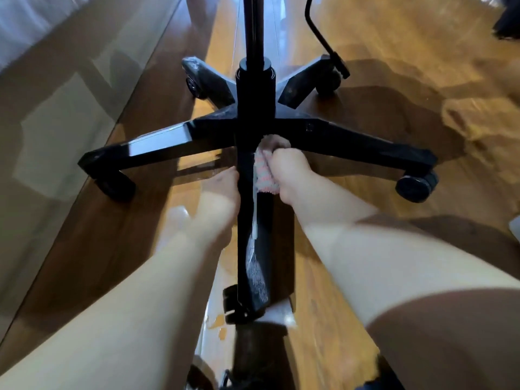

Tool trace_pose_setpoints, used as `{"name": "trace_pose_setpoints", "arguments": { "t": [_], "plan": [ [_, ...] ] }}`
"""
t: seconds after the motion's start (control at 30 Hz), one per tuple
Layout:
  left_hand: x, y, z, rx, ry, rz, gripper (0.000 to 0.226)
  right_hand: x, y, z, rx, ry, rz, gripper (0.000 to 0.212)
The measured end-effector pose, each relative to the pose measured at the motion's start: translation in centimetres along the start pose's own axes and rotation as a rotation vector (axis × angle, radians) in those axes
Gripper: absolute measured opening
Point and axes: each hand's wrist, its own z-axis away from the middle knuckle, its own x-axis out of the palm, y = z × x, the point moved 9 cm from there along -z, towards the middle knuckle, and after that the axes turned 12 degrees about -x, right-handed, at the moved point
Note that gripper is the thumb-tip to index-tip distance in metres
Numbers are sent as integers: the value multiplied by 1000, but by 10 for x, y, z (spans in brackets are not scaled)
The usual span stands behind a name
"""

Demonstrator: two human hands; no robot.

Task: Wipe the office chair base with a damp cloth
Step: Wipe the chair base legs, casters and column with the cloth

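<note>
- The glossy brown wooden floor (365, 52) carries the work; a pale wall or panel runs along its left side, and glare and motion blur soften much of the view.
- The black five-armed plastic office chair base (351, 136) stands on the floor at centre, its black central column (254, 88) rising out of view.
- The near arm of the base (256, 249) points towards the person; a pale dusty or damp streak shows along its top.
- The right hand (287, 173) has its fingers clamped on the pink-and-white striped fluffy cloth (263, 170), pressed on the near arm just beside the hub.
- The left hand (222, 187) rests against the left flank of the same arm; whether its fingers are closed cannot be told.
- Judgement: wiping of the near arm is in hand; the other four arms appear not yet done.
- Next move likely calls for drawing the cloth along the arm to its black caster (233, 305).
- Obstruction: the column, and a thin black bent lever (323, 38) hanging by the far right arm.
</note>
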Motion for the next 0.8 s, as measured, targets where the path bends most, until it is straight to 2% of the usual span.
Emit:
{"name": "trace_pose_setpoints", "arguments": {
  "t": [0.03,0.07,0.1,0.13,0.17,0.23,0.27,0.3,0.33,0.37,0.43,0.5,0.57,0.6,0.67,0.8],
  "plan": [
    [-2,-1,-3,1,15,22,27,4,-2,-10,43,-7,-10,21],
    [-3,-2,-6,2,24,20,31,3,-4,-20,50,24,93,23],
    [-2,-4,-8,7,22,-3,34,7,-6,-27,-4,-35,344,32],
    [-2,-6,-9,18,22,-35,37,22,-16,-39,-133,-182,705,42],
    [-2,-7,-10,34,29,-58,39,29,-21,-47,-195,-240,865,47],
    [-3,-7,-9,52,33,-47,40,30,-24,-54,-242,-221,801,51],
    [-3,-7,-9,52,31,-34,40,21,-27,-50,-215,-126,698,48],
    [-3,-7,-9,48,30,-26,40,17,-31,-42,-216,-44,571,40],
    [-3,-6,-8,40,27,-14,40,6,-33,-33,-151,56,339,28],
    [-3,-6,-8,27,18,5,40,0,-35,-32,-188,90,144,20],
    [-1,-7,-7,-2,-14,32,41,-23,-51,-24,-305,186,-25,20],
    [0,-7,-5,-10,-34,44,42,-36,-37,-21,-190,208,-26,17],
    [0,-8,-6,-15,-44,56,42,-22,-6,-10,99,84,-116,15],
    [0,-9,-7,-13,-46,63,43,-13,1,-6,158,34,-160,24],
    [-3,-11,-10,-14,-28,60,42,-7,-2,-12,98,20,-160,27],
    [-4,-7,-9,-50,-51,144,31,-11,-26,-18,-135,141,-133,17]
  ]
}}
